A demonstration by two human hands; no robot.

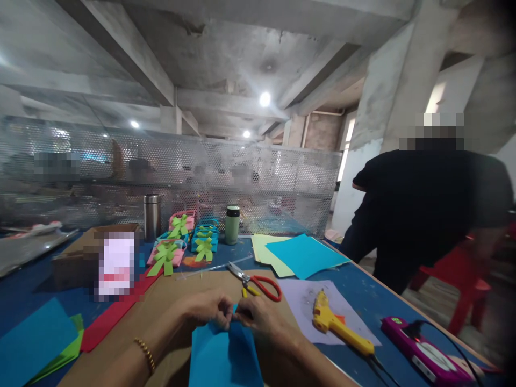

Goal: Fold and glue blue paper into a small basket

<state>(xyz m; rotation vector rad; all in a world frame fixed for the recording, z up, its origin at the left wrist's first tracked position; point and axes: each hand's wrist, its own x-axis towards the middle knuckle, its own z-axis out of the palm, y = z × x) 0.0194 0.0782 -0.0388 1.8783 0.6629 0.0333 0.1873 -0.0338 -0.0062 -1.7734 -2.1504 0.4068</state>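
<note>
Below the scissors, the blue sheet runs off the bottom edge. Its top corner is hidden under the pinching fingers of the left hand and right hand. Left of the scissors, the cardboard box has its label blurred out. Beyond the scissors, whatever sits behind the mesh screen is too hazy to tell.

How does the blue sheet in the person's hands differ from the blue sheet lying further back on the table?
The held blue sheet is pinched at its top edge by the left hand and right hand; the far blue sheet is untouched. The held blue sheet lies on brown cardboard, while the far blue sheet lies flat over a pale green sheet. Both look like the same blue craft material.
</note>
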